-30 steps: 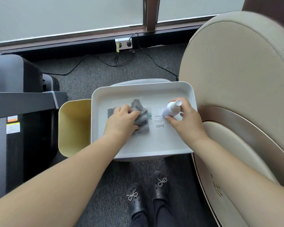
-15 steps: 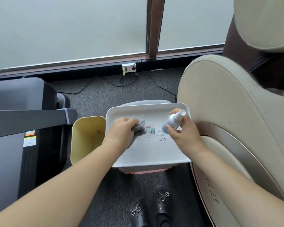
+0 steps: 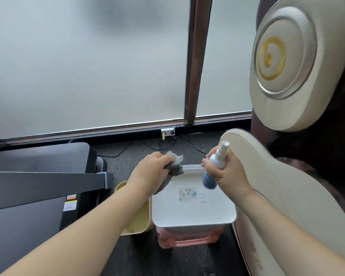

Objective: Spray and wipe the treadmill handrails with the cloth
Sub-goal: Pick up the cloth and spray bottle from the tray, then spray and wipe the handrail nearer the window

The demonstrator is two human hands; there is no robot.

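head | tray label reads "bdo" | hands: cloth; spray bottle

Dark grey carpeted floor is carrying the black treadmill at left, a yellow bin, a pink crate under the white tray, and the beige chair at right.

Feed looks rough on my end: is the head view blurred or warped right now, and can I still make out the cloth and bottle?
Head view: soft with motion blur, window frame bowed by the wide lens, flat daylight through frosted glass. The left hand grips the cloth, the right hand the spray bottle; both readable, tray label smeared.
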